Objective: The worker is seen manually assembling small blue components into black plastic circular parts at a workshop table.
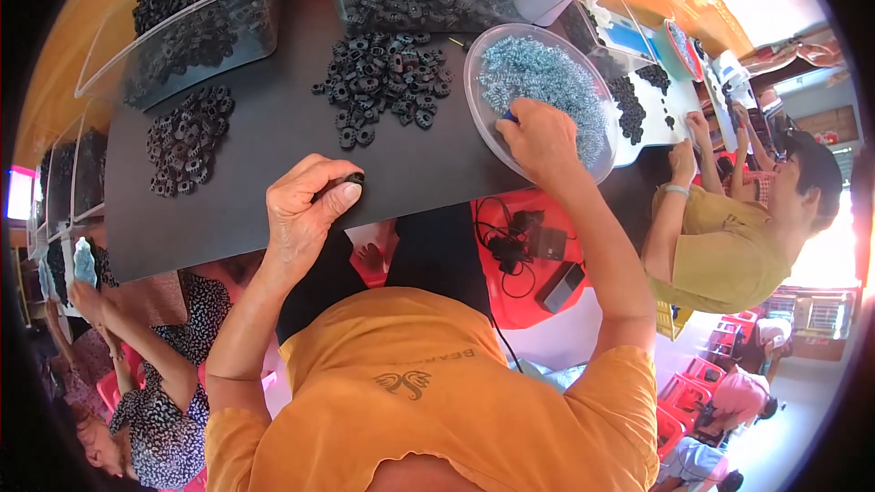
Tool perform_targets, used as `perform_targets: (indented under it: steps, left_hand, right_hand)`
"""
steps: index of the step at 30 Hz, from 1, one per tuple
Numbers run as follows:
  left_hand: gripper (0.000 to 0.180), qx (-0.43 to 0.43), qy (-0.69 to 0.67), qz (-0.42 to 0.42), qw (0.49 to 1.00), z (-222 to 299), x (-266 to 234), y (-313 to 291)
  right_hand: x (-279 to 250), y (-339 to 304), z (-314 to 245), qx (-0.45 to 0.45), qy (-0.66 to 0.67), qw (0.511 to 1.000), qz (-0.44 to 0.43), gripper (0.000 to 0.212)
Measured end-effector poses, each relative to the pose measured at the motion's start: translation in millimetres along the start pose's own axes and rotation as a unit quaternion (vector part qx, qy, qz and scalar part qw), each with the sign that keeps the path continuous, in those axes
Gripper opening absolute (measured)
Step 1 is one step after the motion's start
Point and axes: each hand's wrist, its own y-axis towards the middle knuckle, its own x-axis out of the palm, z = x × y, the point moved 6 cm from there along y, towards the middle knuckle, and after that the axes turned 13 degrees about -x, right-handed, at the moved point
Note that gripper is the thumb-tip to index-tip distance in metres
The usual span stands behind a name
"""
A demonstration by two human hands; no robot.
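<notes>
My left hand (305, 205) pinches a small black plastic part (355, 179) between thumb and fingertips, above the near edge of the dark table. My right hand (542, 138) is over the left side of a round clear tub (480, 109), fingers closed on a small dark-blue thing (509, 116) whose kind I cannot make out. Many tiny shiny bluish pieces (538, 73), perhaps springs, fill the tub. A loose pile of black plastic parts (387, 82) lies between my hands and the back bins. Another pile of black parts (190, 141) lies to the left.
Clear bins of black parts (210, 50) (419, 0) line the back of the dark table (264, 128). A red stool (510, 284) bearing cables and black devices stands below the tub. Co-workers sit at the right (729, 228) and left (164, 401).
</notes>
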Motion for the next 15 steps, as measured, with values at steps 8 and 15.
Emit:
perform_targets:
  steps: [8, 15]
  left_hand:
    - [0.015, -0.006, 0.008, 0.010, 1.000, -2, -4, -1]
    - [0.016, -0.042, -0.079, -0.033, 0.995, -16, -1, 1]
  right_hand:
    - [-8, -5, 2, 0.006, 0.052, 0.996, 0.078, 0.018]
    - [-28, -6, -59, 0.040, 0.382, 0.915, 0.122, 0.012]
